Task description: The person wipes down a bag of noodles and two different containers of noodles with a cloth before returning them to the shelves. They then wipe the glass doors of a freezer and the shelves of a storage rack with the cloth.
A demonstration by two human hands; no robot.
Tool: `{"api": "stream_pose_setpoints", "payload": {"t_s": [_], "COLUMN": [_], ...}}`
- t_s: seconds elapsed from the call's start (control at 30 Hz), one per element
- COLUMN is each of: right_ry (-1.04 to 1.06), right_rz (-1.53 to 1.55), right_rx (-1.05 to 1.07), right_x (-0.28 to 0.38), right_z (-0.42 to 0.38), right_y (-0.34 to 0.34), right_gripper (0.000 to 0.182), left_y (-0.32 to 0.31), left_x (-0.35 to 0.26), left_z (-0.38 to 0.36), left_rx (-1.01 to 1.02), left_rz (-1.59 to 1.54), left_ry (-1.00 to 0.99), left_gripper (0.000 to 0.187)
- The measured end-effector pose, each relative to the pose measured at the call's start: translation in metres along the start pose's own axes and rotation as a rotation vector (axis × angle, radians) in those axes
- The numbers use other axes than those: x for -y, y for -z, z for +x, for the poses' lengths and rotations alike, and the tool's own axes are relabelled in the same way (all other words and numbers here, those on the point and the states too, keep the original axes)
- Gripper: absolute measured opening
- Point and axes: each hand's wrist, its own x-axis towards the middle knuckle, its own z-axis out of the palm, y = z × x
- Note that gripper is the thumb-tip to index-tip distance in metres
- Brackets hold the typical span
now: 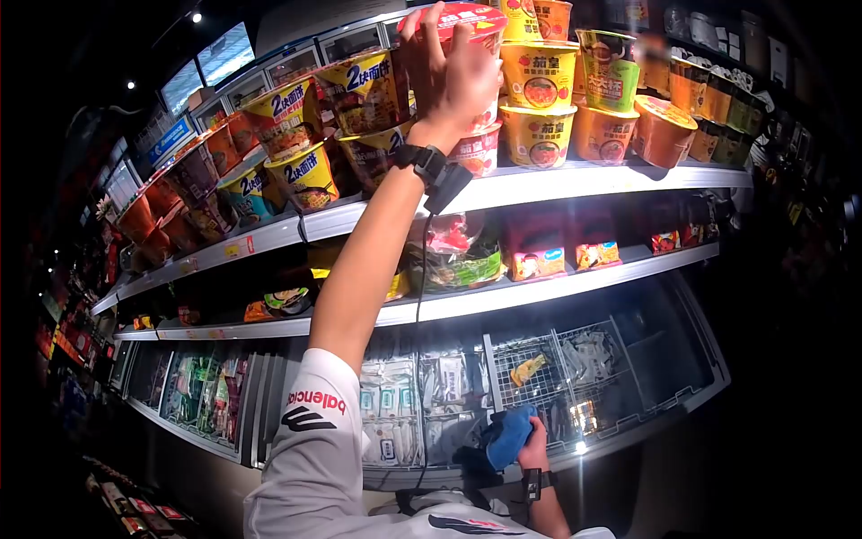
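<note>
My left hand [456,79] reaches up to the top shelf and is closed around a red-lidded instant noodle cup [483,20], fingers spread over its lid and side. Below that cup is another red-and-white noodle cup [478,151]. Yellow noodle cups [540,76] are stacked directly to the right, and dark-and-yellow cups [359,88] stand to the left. Low in the view, my right hand [533,446] grips a blue cloth [510,437] above the freezer's front edge. Part of the cloth hangs in shadow.
The top shelf edge [575,184] runs across the view. On the lower shelf are a bagged green package [462,268] and small orange packets [539,263]. Beneath it, a glass-topped freezer [664,359] holds wire baskets with packaged goods. A black cable [418,314] hangs from my left wrist.
</note>
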Motion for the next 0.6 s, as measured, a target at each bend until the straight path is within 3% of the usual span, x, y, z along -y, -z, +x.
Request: {"api": "stream_pose_setpoints", "payload": {"t_s": [0.13,0.27,0.3,0.43,0.53,0.6], "right_ry": [0.023,0.054,0.06,0.35,0.397,0.253], "right_rz": [-0.011,-0.004,-0.033,-0.112,-0.069,0.024], "right_rx": [0.004,0.012,-0.012,0.119,0.203,0.259], "right_x": [0.002,0.0,0.0,-0.013,-0.011,-0.009], "right_z": [-0.003,-0.015,-0.005,-0.058,-0.051,-0.055], "right_y": [0.006,0.003,0.014,-0.028,-0.044,-0.067], "right_gripper": [0.031,0.03,0.037,0.031,0.034,0.037], "left_y": [0.005,0.009,0.018,0.108,0.184,0.235], "left_x": [0.003,0.004,0.003,-0.025,-0.056,-0.073], "left_z": [0.0,0.01,0.016,0.036,-0.004,-0.044], "left_rx": [0.058,-0.068,-0.116,-0.177,-0.121,-0.006], "left_rz": [-0.04,-0.057,-0.073,-0.126,-0.414,-0.564], "left_ry": [0.086,0.084,0.068,0.045,0.29,0.476], "left_gripper": [0.053,0.06,0.061,0.066,0.074,0.078]}}
